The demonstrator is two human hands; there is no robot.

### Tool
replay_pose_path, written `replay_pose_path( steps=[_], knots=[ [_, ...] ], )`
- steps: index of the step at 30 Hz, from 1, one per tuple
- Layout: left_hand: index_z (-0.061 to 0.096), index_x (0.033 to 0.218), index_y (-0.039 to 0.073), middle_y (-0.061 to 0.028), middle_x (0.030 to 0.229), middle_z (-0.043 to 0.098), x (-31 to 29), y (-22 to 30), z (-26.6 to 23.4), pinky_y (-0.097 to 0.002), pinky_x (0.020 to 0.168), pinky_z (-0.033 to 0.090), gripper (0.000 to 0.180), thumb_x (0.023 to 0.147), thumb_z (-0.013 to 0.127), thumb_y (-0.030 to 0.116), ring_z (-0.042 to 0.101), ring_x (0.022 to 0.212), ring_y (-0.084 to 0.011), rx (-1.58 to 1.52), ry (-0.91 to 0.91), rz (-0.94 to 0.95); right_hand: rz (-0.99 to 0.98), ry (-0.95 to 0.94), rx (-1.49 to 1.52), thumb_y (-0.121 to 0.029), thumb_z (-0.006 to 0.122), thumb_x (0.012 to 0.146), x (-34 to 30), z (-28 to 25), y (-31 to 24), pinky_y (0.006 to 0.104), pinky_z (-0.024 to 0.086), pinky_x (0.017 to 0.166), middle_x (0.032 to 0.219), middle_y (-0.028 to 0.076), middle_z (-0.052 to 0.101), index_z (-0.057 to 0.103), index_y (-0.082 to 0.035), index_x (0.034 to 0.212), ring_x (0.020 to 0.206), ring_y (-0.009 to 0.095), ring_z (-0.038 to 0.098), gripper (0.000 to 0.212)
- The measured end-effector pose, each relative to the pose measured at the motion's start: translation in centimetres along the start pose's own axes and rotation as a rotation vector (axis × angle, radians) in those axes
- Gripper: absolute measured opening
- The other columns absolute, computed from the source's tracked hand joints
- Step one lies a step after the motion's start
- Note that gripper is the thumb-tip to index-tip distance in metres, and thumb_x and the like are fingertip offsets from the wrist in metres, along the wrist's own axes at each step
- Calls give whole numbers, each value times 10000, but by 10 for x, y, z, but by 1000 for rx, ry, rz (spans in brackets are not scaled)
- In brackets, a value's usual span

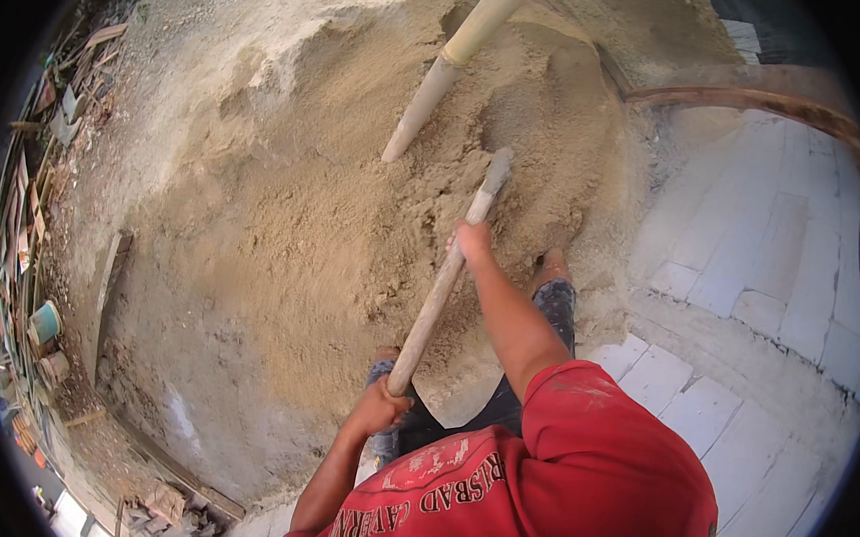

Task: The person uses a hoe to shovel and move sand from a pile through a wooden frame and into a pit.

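Note:
Both my hands grip the long wooden handle of a shovel (432, 316), which slants up and to the right from my lap. My left hand (375, 408) is closed round the near end of the handle. Farther along, my right hand (469, 240) is wrapped round it near the grey, sand-coated far end. That end meets a broad heap of damp tan sand (283, 208), and I cannot make out the blade there. Just beyond, a thick bamboo pole (445, 71) slants down to the sand. My feet stand apart at the heap's near side.
Pale blocks (735, 226) form a surface on the right, below a curved brown strip (759, 101). Scrap wood and debris line the left, with a bluish bucket (45, 324) among them. A plank (108, 292) lies near it; broken pieces (173, 529) are piled lower left.

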State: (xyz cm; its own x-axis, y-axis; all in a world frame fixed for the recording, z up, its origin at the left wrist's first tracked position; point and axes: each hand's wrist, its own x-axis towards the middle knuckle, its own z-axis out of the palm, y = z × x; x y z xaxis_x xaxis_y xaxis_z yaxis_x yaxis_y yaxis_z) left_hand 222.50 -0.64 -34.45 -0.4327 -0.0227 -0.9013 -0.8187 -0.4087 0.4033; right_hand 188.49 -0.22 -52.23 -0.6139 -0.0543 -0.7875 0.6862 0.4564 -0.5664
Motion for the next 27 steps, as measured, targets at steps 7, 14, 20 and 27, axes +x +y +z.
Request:
replay_pose_path(
  steps=[7,14,20,27],
  knots=[
    [633,1111,0,-270,930,698,-135,-184,-60,-464,822,538,536,736,718,372,690,932,-424,488,208,-181,233,-105,43,-105,661,827,-148,50,202,376,534,522,726,131,628,590,55,901,551,231,630,190],
    [642,1156,32,-253,936,718,-141,-181,-85,-437,811,552,622,724,803,450,715,936,-375,702,164,-247,379,-250,236,-88,711,798,-191,-7,202,375,564,600,800,118,675,633,18,921,658,229,695,180],
    [601,1205,66,-282,955,692,97,-25,42,-511,817,551,532,783,702,374,671,929,-457,900,43,181,-158,149,544,-32,601,847,-33,-195,14,337,500,490,665,86,597,544,-1,867,505,193,587,68],
    [569,1235,37,-275,983,694,271,266,260,-472,872,534,514,793,671,279,686,955,-413,743,-83,429,-629,418,560,-138,615,947,118,-427,-233,316,538,471,792,91,551,404,-18,1095,532,190,595,285]
  ],
)
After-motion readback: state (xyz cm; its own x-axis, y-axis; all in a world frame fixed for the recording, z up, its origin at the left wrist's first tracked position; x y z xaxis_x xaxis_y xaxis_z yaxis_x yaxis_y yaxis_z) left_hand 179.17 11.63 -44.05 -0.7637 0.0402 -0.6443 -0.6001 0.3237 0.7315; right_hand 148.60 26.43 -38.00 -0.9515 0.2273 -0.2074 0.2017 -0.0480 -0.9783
